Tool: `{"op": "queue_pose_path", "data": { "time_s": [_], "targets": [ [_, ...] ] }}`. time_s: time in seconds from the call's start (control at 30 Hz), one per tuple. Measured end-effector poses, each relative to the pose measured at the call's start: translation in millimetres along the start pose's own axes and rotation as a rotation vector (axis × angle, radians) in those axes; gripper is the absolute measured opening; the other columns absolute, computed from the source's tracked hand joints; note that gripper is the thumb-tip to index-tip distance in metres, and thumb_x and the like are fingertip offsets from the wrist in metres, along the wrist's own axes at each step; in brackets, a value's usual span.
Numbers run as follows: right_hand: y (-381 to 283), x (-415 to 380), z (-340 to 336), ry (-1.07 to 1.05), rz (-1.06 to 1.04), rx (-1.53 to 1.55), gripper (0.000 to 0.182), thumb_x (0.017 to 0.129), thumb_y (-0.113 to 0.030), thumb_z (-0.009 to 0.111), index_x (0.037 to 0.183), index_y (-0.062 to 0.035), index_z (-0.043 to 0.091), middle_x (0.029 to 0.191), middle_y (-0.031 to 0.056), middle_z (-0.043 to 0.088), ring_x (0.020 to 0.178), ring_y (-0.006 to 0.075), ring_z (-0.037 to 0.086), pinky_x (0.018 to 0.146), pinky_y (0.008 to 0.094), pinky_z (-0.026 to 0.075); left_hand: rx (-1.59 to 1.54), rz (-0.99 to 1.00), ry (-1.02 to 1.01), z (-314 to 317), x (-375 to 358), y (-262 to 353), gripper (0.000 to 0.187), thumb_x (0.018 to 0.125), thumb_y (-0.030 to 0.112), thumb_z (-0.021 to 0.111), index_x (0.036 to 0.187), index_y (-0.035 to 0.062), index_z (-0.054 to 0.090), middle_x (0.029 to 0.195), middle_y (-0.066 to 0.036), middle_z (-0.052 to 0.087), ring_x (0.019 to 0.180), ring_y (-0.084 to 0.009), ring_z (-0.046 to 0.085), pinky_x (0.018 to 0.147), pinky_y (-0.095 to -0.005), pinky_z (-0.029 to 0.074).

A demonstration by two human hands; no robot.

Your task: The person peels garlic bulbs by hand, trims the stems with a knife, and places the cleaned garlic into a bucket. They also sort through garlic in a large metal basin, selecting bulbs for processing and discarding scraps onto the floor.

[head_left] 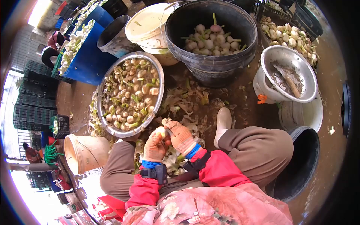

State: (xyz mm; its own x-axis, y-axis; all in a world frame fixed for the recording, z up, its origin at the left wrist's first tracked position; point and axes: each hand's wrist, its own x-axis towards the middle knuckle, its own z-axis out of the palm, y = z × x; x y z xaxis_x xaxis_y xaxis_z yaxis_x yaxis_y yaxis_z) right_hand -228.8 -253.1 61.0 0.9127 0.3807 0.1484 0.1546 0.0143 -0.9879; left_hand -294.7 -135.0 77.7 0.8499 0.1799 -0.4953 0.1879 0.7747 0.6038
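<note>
My left hand (154,145), in an orange-tan glove, is closed around a pale garlic bulb (161,132) in front of my lap. Pressed close beside it, my gloved right hand (180,137) has its fingers curled together; a small pale bit shows at its fingertips, too small to name. Just ahead on the left, a wide metal basin (160,98) holds many garlic bulbs (131,93) in brownish water. Garlic skins and leaves (176,159) lie between my legs, below the hands.
A black tub (210,69) with trimmed garlic stands ahead. To the right, a metal bowl (268,60) holding a wooden-handled knife (288,80) sits on a bucket. A white bucket (90,150) is at left. Blue bins (88,56) and crates (35,116) stand farther off, with people nearby.
</note>
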Motion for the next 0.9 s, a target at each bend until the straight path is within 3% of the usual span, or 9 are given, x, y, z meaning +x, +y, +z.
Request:
{"op": "queue_pose_path", "data": {
  "time_s": [0.07, 0.1, 0.2, 0.23, 0.33, 0.47, 0.53, 0.67, 0.9],
  "targets": [
    [5.1, 1.2, 1.3, 0.04, 0.103, 0.134, 0.031, 0.078, 0.006, 0.052, 0.107, -0.0028, 0.057, 0.099, 0.0093, 0.061, 0.088, 0.0185, 0.059, 0.08, 0.0266, 0.046, 0.07, -0.142, -0.318, 9.9, -4.1, 9.9, 0.039, 0.08, 0.017, 0.063, 0.114, 0.002, 0.05, 0.103, -0.009, 0.058, 0.087, -0.0191, 0.058, 0.075, -0.031, 0.051],
    [8.5, 3.1, 4.1, 0.074, 0.205, 0.392, 0.029, 0.079, 0.006, 0.051, 0.106, -0.0042, 0.057, 0.096, 0.0084, 0.061, 0.083, 0.0164, 0.058, 0.076, 0.0261, 0.046, 0.036, -0.165, -0.297, 16.2, -12.3, 9.1, 0.042, 0.074, 0.015, 0.069, 0.11, 0.0022, 0.051, 0.096, -0.007, 0.06, 0.082, -0.02, 0.059, 0.068, -0.0303, 0.051],
    [36.3, 6.9, -4.3, 0.08, 0.366, 0.097, 0.03, 0.079, 0.008, 0.05, 0.104, -0.0061, 0.058, 0.094, 0.003, 0.059, 0.08, 0.0102, 0.053, 0.071, 0.0241, 0.044, 0.068, -0.132, -0.212, 32.0, -20.5, 17.4, 0.045, 0.071, 0.009, 0.071, 0.111, 0.0019, 0.051, 0.103, -0.01, 0.059, 0.091, -0.0259, 0.06, 0.075, -0.0366, 0.053],
    [43.6, 11.2, -4.9, 0.09, 0.655, 0.476, 0.033, 0.077, 0.009, 0.05, 0.105, -0.0068, 0.058, 0.096, 0.002, 0.058, 0.082, 0.0108, 0.052, 0.073, 0.0251, 0.043, 0.024, -0.14, -0.185, 31.7, -20.4, 20.7, 0.047, 0.069, 0.003, 0.071, 0.111, 0.0026, 0.051, 0.108, -0.012, 0.057, 0.097, -0.0292, 0.059, 0.08, -0.0415, 0.053],
    [46.5, 3.1, -4.5, 0.038, 0.366, 0.58, 0.051, 0.072, 0.015, 0.047, 0.119, -0.0063, 0.052, 0.11, 0.0048, 0.057, 0.099, 0.0137, 0.054, 0.084, 0.0267, 0.042, 0.075, -0.043, -0.105, 17.7, -15.7, 19.6, 0.038, 0.075, 0.0, 0.065, 0.111, 0.0048, 0.052, 0.103, -0.01, 0.058, 0.09, -0.0247, 0.06, 0.074, -0.0358, 0.054],
    [12.8, -0.1, -7.8, -0.105, 0.347, 0.709, 0.045, 0.078, 0.005, 0.052, 0.122, -0.0064, 0.049, 0.114, 0.008, 0.057, 0.099, 0.0189, 0.056, 0.082, 0.0306, 0.044, 0.11, 0.052, -0.025, -1.8, -6.1, 10.8, 0.033, 0.078, -0.001, 0.061, 0.109, 0.0052, 0.053, 0.099, -0.007, 0.059, 0.084, -0.0189, 0.059, 0.069, -0.0292, 0.052],
    [11.0, -5.2, -2.3, -0.182, 0.206, 0.19, 0.049, 0.077, 0.005, 0.052, 0.123, -0.0084, 0.048, 0.113, 0.0134, 0.056, 0.096, 0.0233, 0.057, 0.08, 0.0305, 0.045, 0.041, 0.081, 0.116, -4.2, -3.9, 3.5, 0.034, 0.077, 0.003, 0.064, 0.109, 0.0047, 0.053, 0.096, -0.005, 0.061, 0.084, -0.017, 0.059, 0.069, -0.0277, 0.052],
    [7.4, 0.1, 5.3, -0.034, -0.016, -0.155, 0.04, 0.078, -0.001, 0.05, 0.118, -0.009, 0.051, 0.102, 0.014, 0.057, 0.087, 0.0277, 0.058, 0.076, 0.0305, 0.046, 0.115, 0.011, 0.131, 0.5, -0.1, -3.6, 0.028, 0.081, 0.01, 0.062, 0.107, 0.0056, 0.054, 0.095, -0.002, 0.061, 0.087, -0.0142, 0.058, 0.07, -0.0268, 0.051],
    [33.4, 14.1, -16.6, 0.095, 0.246, -0.221, 0.038, 0.077, 0.004, 0.047, 0.111, -0.0083, 0.056, 0.095, 0.0125, 0.059, 0.085, 0.025, 0.057, 0.077, 0.03, 0.045, 0.213, -0.229, -0.153, 20.7, -18.4, 14.6, 0.04, 0.074, 0.018, 0.07, 0.106, 0.0013, 0.052, 0.096, -0.009, 0.06, 0.081, -0.0202, 0.061, 0.068, -0.031, 0.054]
  ]
}}
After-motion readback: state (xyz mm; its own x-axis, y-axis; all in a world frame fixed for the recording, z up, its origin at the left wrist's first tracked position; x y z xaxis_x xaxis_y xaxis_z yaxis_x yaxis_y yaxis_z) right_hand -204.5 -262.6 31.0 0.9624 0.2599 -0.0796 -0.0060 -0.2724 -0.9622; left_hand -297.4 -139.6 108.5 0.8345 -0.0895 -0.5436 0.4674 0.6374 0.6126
